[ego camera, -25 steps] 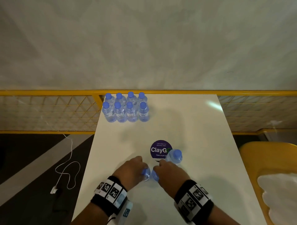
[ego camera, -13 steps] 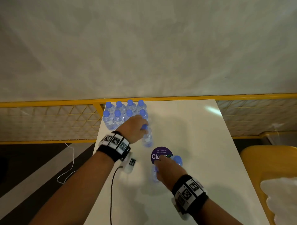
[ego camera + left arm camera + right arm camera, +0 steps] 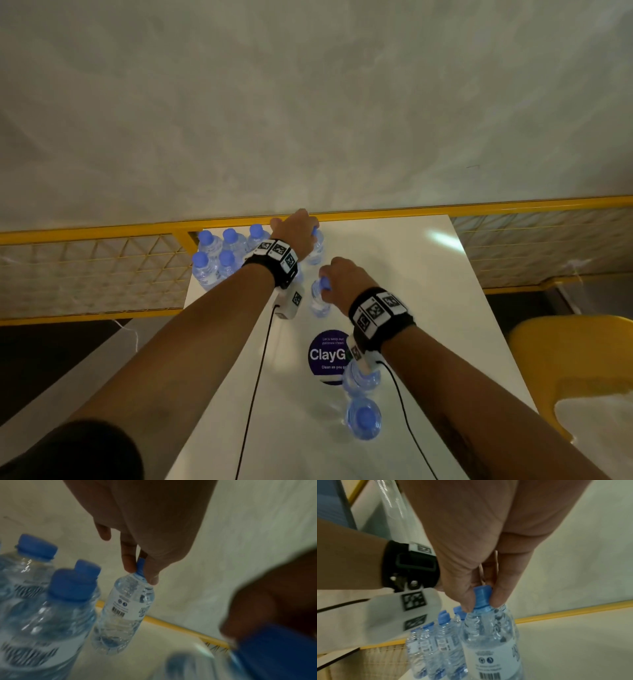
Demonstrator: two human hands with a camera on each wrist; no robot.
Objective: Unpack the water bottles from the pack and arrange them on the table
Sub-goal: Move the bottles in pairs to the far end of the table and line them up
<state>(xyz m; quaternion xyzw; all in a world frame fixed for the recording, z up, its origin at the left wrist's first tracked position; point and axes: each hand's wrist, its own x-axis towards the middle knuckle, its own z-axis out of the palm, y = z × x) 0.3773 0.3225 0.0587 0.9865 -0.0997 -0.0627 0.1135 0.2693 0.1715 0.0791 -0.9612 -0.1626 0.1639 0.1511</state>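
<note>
One bottle [image 3: 315,248] is pinched by its cap in the left hand [image 3: 296,231], top centre, beside the grouped bottles [image 3: 219,255]; another bottle [image 3: 320,298] is pinched in the right hand [image 3: 346,279], mid-counter [image 3: 428,308].

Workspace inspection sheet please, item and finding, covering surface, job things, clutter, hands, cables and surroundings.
Surface: white table with a round purple sticker.
Job's things: grouped bottles at the far left corner; two loose bottles near the sticker; no pack wrap seen.
Clutter: nothing seen.
Hands: left hand pinches the cap of a far bottle; right hand pinches the cap of a nearer bottle.
Cables: black wrist cables trail over the table; white cord on the floor.
Surroundings: yellow mesh railing, grey wall, yellow chair.
</note>
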